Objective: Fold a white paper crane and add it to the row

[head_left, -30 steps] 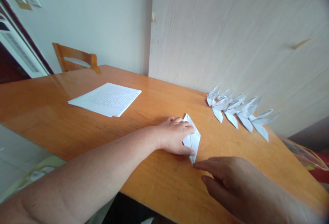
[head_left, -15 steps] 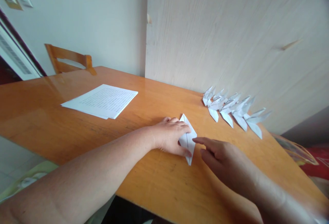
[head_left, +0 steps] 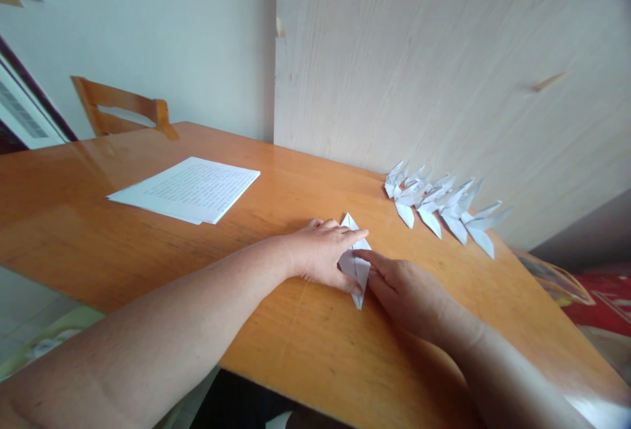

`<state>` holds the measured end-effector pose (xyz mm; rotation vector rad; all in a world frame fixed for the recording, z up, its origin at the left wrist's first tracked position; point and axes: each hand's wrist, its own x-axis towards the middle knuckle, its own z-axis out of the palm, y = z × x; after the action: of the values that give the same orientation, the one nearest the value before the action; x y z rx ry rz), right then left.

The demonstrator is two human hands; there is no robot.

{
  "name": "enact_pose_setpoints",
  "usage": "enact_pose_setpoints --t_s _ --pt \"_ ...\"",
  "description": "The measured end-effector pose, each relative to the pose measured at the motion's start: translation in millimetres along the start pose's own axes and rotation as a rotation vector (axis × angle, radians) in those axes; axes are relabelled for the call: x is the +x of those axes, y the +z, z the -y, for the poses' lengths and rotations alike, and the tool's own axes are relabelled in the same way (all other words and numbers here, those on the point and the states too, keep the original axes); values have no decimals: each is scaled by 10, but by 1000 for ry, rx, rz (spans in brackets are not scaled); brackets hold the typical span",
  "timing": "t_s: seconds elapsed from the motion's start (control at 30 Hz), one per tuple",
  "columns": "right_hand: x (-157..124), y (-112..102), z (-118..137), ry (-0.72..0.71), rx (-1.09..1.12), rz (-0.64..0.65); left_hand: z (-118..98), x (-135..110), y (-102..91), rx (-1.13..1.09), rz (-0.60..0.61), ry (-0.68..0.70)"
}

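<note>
A white folded paper piece (head_left: pixel 355 265), diamond-shaped, lies flat on the orange wooden table (head_left: pixel 148 238). My left hand (head_left: pixel 320 251) rests on its left half, fingers stretched and pressing it down. My right hand (head_left: pixel 401 288) comes in from the right, fingers extended, with the fingertips touching the paper's right flap near its middle. Neither hand lifts the paper off the table.
A row of several finished folded paper shapes (head_left: pixel 441 209) lies by the pale wood panel (head_left: pixel 444 61) at the back right. A stack of printed sheets (head_left: pixel 190 189) sits at the left. A wooden chair (head_left: pixel 121 110) stands behind the table.
My right hand has moved forward and left from the table's near edge onto the folded paper. My left hand has kept pressing the paper.
</note>
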<state>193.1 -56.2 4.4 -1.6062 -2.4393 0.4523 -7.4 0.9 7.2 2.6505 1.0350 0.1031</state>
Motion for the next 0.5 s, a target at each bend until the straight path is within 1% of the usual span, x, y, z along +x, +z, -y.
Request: enact_pose_setpoints --t_s 0.1,0.27,0.5 --pt "-21 -29 30 1 -20 18 10 1 0 8 2 1" --pt "-124 -102 94 -45 -44 -8 29 -11 -22 -3 15 33" --pt "-241 -153 226 -106 -158 -45 24 -14 -21 7 37 4"
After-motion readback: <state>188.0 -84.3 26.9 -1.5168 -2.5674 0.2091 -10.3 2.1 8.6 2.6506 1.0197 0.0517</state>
